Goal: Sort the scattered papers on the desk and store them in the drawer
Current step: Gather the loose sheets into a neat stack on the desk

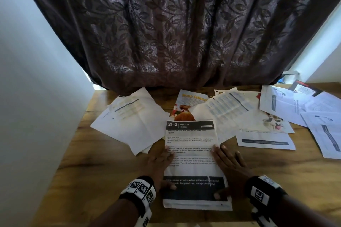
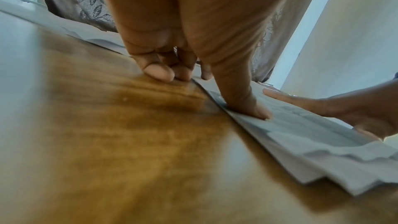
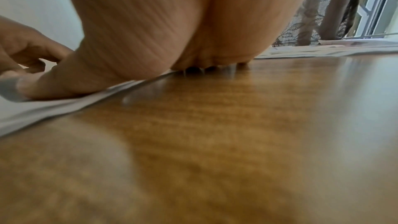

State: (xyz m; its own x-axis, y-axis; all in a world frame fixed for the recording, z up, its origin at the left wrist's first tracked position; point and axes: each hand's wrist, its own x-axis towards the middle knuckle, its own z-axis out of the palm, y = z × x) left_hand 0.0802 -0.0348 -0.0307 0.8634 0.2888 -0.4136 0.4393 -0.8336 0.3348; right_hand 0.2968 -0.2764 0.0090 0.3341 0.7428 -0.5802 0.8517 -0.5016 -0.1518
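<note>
A small stack of printed sheets (image 1: 193, 164), topped by a page headed "2945 BEDROOM", lies at the front middle of the wooden desk (image 1: 276, 180). My left hand (image 1: 160, 164) lies flat against the stack's left edge, with its thumb (image 2: 256, 111) pressing on the paper (image 2: 301, 135). At the right edge my right hand (image 1: 230, 167) lies flat the same way, its thumb (image 3: 53, 88) on the sheet (image 3: 43, 115). Both hands have straight fingers, and neither one curls round the stack. No drawer is in view.
Loose sheets (image 1: 132, 121) lie at the left back, a colour brochure (image 1: 188, 105) at the middle back, and several overlapping pages (image 1: 239, 112) and manuals (image 1: 299, 105) at the right. A dark leaf-patterned curtain (image 1: 175, 33) hangs behind the desk. A white wall (image 1: 36, 97) borders its left side.
</note>
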